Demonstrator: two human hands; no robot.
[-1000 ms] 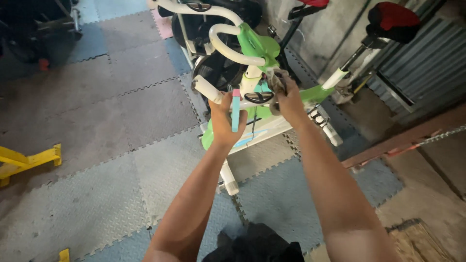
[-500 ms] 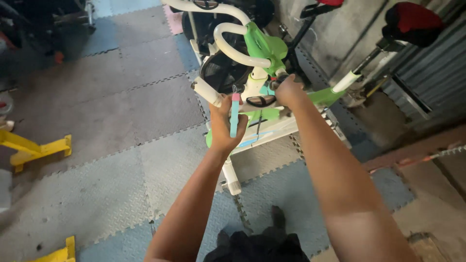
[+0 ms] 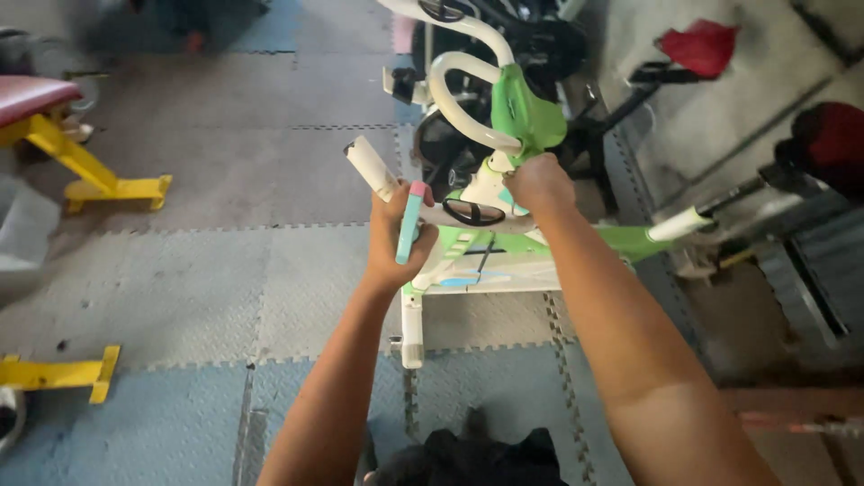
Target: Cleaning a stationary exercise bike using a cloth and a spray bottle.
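A green and white exercise bike [image 3: 517, 121] stands in front of me on grey floor mats. My left hand [image 3: 396, 238] is closed around a slim light-blue tool with a pink tip [image 3: 410, 220], held upright beside the bike's white handlebar grip [image 3: 371, 167]. My right hand [image 3: 538, 183] grips the bike's white centre post just below the green cover, next to a black knob [image 3: 473, 212]. What lies under the right palm is hidden.
A yellow bench frame with a red pad [image 3: 67, 148] stands at the left, another yellow foot [image 3: 58, 373] lower left. Black bike parts and a red saddle [image 3: 702, 45] crowd the back right. A dark bundle [image 3: 468, 454] lies at the bottom.
My view has shifted, so the bike sits more central and the yellow bench shows further in. Both hands keep their hold; the left hand with the tool sits slightly lower against the handlebar.
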